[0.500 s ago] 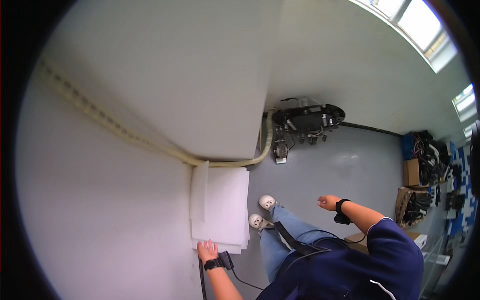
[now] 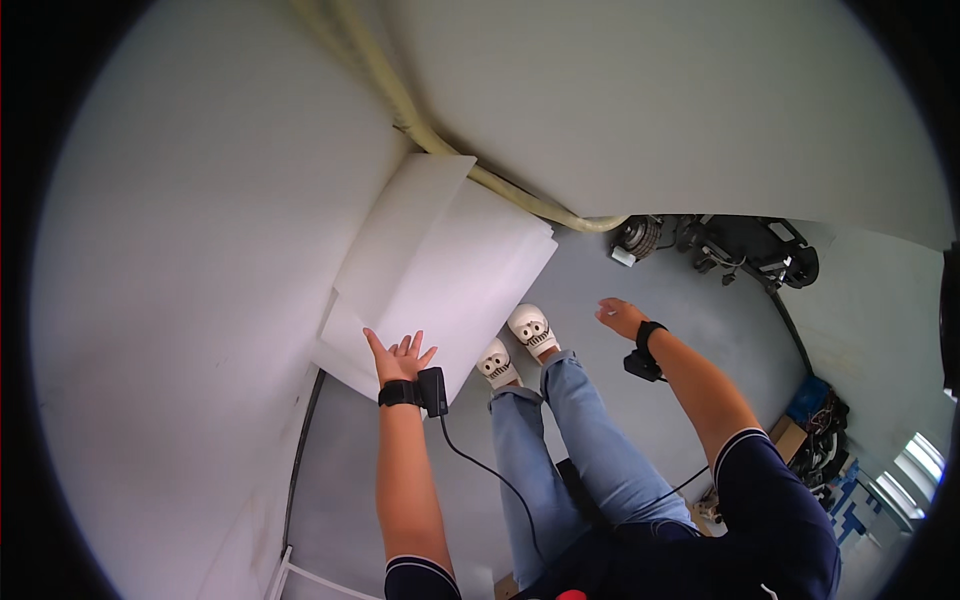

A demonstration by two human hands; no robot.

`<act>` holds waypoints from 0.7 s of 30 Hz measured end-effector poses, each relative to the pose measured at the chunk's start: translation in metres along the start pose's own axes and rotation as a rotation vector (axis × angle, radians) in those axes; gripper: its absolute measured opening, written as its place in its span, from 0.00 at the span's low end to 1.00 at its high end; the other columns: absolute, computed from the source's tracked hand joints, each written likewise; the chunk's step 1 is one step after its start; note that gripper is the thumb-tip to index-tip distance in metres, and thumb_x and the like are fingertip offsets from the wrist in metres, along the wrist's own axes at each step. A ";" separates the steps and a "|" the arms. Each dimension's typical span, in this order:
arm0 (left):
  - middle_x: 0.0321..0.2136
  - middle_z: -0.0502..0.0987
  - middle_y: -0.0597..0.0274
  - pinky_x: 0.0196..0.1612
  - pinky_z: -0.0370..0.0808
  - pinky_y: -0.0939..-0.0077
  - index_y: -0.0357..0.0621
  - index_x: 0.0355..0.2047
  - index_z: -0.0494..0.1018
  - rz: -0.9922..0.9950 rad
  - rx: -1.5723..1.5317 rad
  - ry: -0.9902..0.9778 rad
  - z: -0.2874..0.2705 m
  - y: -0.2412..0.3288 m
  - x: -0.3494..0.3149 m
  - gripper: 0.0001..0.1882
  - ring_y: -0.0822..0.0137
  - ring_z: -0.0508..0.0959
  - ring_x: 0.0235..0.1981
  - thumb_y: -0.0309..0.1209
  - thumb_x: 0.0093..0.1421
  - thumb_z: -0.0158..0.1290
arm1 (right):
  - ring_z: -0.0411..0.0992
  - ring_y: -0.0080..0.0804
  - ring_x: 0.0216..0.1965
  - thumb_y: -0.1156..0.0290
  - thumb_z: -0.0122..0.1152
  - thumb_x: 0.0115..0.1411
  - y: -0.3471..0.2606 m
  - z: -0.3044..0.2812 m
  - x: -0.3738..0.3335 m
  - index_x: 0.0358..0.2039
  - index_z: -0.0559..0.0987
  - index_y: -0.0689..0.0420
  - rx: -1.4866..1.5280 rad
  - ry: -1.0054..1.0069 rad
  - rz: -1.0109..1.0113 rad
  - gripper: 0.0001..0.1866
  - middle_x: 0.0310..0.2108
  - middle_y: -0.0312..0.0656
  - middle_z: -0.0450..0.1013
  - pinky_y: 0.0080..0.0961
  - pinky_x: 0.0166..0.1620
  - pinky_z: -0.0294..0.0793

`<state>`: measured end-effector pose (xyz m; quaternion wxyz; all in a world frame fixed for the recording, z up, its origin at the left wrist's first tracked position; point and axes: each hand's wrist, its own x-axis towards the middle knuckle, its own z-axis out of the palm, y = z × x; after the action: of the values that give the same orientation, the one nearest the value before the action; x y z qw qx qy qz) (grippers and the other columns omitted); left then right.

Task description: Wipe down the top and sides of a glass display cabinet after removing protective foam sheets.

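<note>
A stack of large white sheets (image 2: 470, 260) lies on the floor against the wall at the left, its edges uneven. The top sheet on the wall side is raised and slants against the wall. Over the near part of the stack is my left hand (image 2: 400, 358), fingers spread and nothing in them; whether it touches a sheet I cannot tell. My right hand (image 2: 622, 318) hangs in the air over the floor to the right of my shoes (image 2: 530, 328). Its fingers are loosely bent and apart, and it holds nothing. Both wrists carry black straps with a small box and a cable.
A pale yellow corrugated hose (image 2: 530, 200) runs along the wall foot behind the stack. Black machinery with wheels (image 2: 750, 250) stands at the far right. Boxes and dark gear (image 2: 825, 425) are piled along the right wall. A white frame (image 2: 300, 570) shows at lower left.
My view has turned and come closer to the stack. My left hand has moved from beside the stack's near corner to over the sheets, its fingers spreading wider. My right hand stays raised and holds nothing.
</note>
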<state>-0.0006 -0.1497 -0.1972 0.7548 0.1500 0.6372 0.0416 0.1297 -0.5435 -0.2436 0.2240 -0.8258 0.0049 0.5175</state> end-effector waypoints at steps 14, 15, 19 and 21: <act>0.39 0.70 0.53 0.46 0.72 0.67 0.31 0.39 0.64 0.292 -0.073 -0.115 -0.040 -0.003 0.131 0.16 0.60 0.71 0.42 0.24 0.52 0.53 | 0.54 0.44 0.57 0.46 0.56 0.48 0.011 0.090 0.183 0.56 0.53 0.65 0.391 0.098 0.055 0.45 0.55 0.54 0.55 0.29 0.56 0.54; 0.39 0.70 0.54 0.45 0.72 0.67 0.33 0.41 0.63 0.242 -0.052 -0.103 -0.042 -0.019 0.127 0.17 0.60 0.71 0.41 0.22 0.52 0.52 | 0.51 0.45 0.59 0.46 0.57 0.48 0.012 0.087 0.191 0.57 0.50 0.65 0.448 0.110 0.083 0.47 0.57 0.53 0.52 0.33 0.58 0.51; 0.41 0.68 0.58 0.43 0.71 0.65 0.42 0.49 0.59 0.185 0.115 -0.015 -0.108 -0.061 0.110 0.22 0.60 0.69 0.43 0.21 0.53 0.49 | 0.42 0.37 0.61 0.46 0.53 0.51 -0.068 0.086 0.178 0.58 0.47 0.55 1.193 -0.075 0.209 0.43 0.59 0.46 0.47 0.41 0.59 0.40; 0.42 0.67 0.56 0.43 0.72 0.63 0.40 0.49 0.58 0.116 0.142 0.177 -0.109 -0.081 0.109 0.22 0.58 0.69 0.43 0.20 0.53 0.48 | 0.42 0.37 0.60 0.43 0.52 0.51 -0.066 0.081 0.185 0.58 0.47 0.55 1.330 -0.078 0.133 0.43 0.59 0.44 0.46 0.42 0.59 0.40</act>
<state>-0.0973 -0.1803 -0.3393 0.6794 0.2354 0.6929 0.0530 0.1627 -0.4123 -0.4078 0.6530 -0.4904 0.3656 0.4466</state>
